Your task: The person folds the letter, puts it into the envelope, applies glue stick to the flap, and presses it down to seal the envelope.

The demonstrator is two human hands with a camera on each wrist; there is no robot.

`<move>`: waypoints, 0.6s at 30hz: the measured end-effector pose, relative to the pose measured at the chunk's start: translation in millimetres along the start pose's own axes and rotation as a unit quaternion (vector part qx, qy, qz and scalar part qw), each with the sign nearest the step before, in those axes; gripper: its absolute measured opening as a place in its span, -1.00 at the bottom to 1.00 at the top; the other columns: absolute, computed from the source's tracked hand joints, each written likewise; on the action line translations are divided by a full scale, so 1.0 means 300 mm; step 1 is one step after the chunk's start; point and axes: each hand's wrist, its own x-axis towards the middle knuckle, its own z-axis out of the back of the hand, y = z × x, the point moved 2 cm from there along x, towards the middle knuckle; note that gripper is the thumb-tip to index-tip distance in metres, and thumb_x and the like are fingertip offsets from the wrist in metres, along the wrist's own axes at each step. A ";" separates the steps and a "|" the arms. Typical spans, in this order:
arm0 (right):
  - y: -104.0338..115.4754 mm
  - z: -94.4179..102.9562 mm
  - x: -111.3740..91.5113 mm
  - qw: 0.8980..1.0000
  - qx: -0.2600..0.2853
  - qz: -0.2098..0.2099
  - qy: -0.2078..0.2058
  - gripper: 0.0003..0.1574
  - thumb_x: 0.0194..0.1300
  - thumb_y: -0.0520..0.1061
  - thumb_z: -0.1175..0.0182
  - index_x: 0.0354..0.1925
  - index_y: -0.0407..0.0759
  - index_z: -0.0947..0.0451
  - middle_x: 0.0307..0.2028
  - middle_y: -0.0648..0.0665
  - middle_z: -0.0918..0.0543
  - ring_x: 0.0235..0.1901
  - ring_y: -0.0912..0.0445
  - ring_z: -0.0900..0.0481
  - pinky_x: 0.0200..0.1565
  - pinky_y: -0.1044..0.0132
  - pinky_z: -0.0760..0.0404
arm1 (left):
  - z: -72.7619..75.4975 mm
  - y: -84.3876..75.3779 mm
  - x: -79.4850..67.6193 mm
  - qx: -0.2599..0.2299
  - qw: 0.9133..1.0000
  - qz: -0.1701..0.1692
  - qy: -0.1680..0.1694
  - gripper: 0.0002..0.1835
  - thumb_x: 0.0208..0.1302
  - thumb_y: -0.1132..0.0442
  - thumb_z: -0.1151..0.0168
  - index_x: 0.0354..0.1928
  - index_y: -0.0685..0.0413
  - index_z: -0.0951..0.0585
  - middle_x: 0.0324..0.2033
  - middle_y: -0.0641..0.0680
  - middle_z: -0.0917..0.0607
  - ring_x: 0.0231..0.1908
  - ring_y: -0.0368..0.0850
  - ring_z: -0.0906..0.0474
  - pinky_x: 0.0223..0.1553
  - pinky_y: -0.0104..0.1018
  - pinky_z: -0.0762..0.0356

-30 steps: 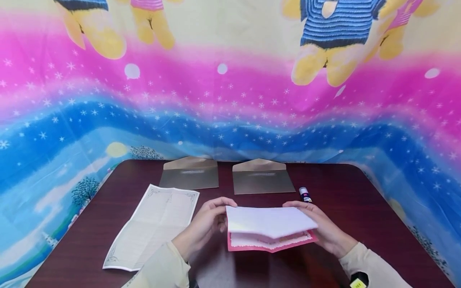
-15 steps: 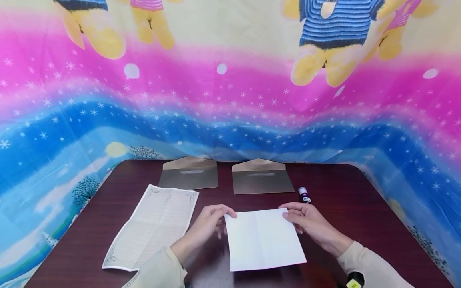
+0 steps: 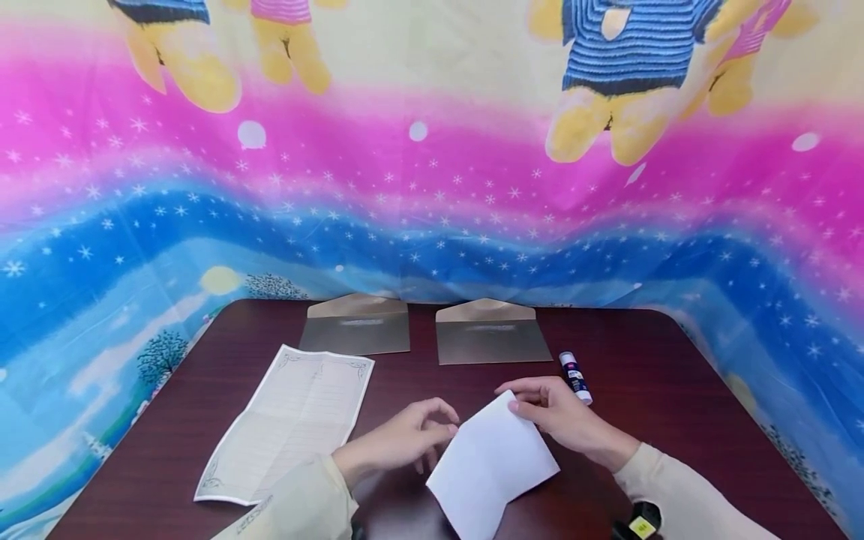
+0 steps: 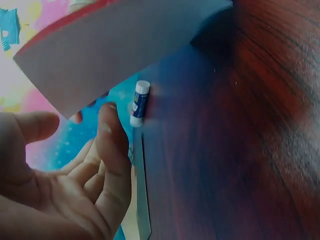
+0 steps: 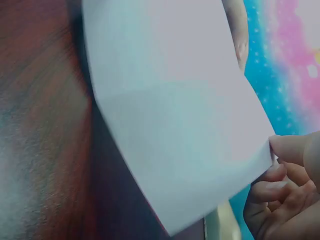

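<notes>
A card [image 3: 489, 469], plain white on the near side and creased down its middle, hangs tilted over the table. My right hand [image 3: 570, 420] pinches its upper corner between thumb and fingers; the right wrist view shows that thumb [image 5: 292, 149] on the card's edge. Close by the card's left edge is my left hand [image 3: 405, 439], its fingers loosely bent. In the left wrist view a gap shows between this left hand [image 4: 65, 175] and the card [image 4: 105, 57], which has a red rim along its far edge. The card's other face is hidden from the head view.
A glue stick [image 3: 575, 379] lies beyond my right hand. Two brown envelopes [image 3: 356, 336] [image 3: 494, 343] with raised flaps lie at the back of the dark table [image 3: 641, 375]. A creased, bordered letter sheet [image 3: 290, 427] lies on the left. A printed cloth [image 3: 432, 187] hangs behind.
The pink-edged card, first held by both hands with its folds gaping, was swung flat to its white side, then turned slantwise. My left hand has let go; the right still holds a corner.
</notes>
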 end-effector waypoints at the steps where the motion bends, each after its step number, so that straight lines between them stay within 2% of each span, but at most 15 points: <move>1: 0.007 -0.006 0.004 1.000 -0.008 0.012 0.001 -0.54 0.50 -0.15 -0.13 0.26 -0.32 -0.51 0.01 -0.35 -0.71 -0.19 0.16 -0.72 -0.16 0.28 -0.72 | -0.007 -0.003 0.001 0.011 1.000 -0.004 0.011 -0.73 0.46 0.20 -0.10 0.04 0.23 -0.55 -0.44 0.08 -0.73 -0.64 -0.24 -0.51 -0.63 -0.40 -0.41; 3: 0.023 -0.016 0.010 0.999 -0.029 0.039 -0.001 -0.58 0.49 -0.18 -0.13 0.23 -0.32 -0.55 0.00 -0.36 -0.71 -0.22 0.20 -0.70 -0.17 0.32 -0.70 | -0.019 -0.008 0.002 0.025 0.999 -0.020 0.026 -0.76 0.42 0.25 -0.10 -0.02 0.25 -0.61 -0.49 0.13 -0.72 -0.68 -0.25 -0.46 -0.66 -0.41 -0.35; 7: 0.052 -0.036 0.025 0.996 -0.063 0.070 -0.006 -0.62 0.46 -0.23 -0.15 0.19 -0.32 -0.59 -0.18 -0.27 -0.76 -0.34 0.25 -0.62 -0.27 0.38 -0.63 | -0.038 -0.012 0.004 0.022 0.998 -0.047 0.036 -0.78 0.36 0.37 -0.10 -0.11 0.37 -0.65 -0.56 0.27 -0.69 -0.74 -0.28 -0.35 -0.66 -0.44 -0.29; 10: 0.067 -0.047 0.038 0.993 -0.088 0.071 -0.025 -0.64 0.43 -0.25 -0.19 0.15 -0.30 -0.61 -0.29 -0.17 -0.76 -0.38 0.26 -0.59 -0.31 0.40 -0.60 | -0.045 -0.015 0.004 0.004 0.998 -0.050 0.029 -0.77 0.36 0.38 -0.10 -0.14 0.42 -0.66 -0.50 0.36 -0.72 -0.73 -0.30 -0.38 -0.62 -0.45 -0.32; 13: 0.079 -0.053 0.048 0.989 -0.120 0.064 -0.052 -0.65 0.40 -0.24 -0.24 0.12 -0.27 -0.63 -0.25 -0.13 -0.78 -0.34 0.26 -0.61 -0.29 0.40 -0.60 | -0.049 -0.014 0.004 -0.011 0.999 -0.045 0.018 -0.76 0.37 0.39 -0.08 -0.14 0.44 -0.67 -0.44 0.40 -0.75 -0.67 -0.32 -0.48 -0.59 -0.46 -0.38; 15: 0.088 -0.045 0.049 0.984 -0.148 0.060 -0.074 -0.66 0.38 -0.22 -0.27 0.10 -0.24 -0.64 -0.24 -0.10 -0.79 -0.33 0.26 -0.60 -0.29 0.40 -0.60 | -0.047 -0.011 0.003 -0.019 0.999 -0.042 0.008 -0.76 0.39 0.39 -0.08 -0.14 0.44 -0.67 -0.40 0.41 -0.76 -0.62 -0.33 -0.56 -0.57 -0.46 -0.43; 18: 0.105 -0.011 0.039 0.974 -0.183 0.065 -0.118 -0.68 0.38 -0.17 -0.29 0.08 -0.18 -0.66 -0.21 -0.07 -0.78 -0.32 0.24 -0.61 -0.29 0.38 -0.61 | -0.036 -0.004 0.003 -0.027 0.999 -0.040 -0.017 -0.77 0.41 0.37 -0.09 -0.14 0.41 -0.68 -0.42 0.37 -0.77 -0.68 -0.34 -0.49 -0.63 -0.47 -0.37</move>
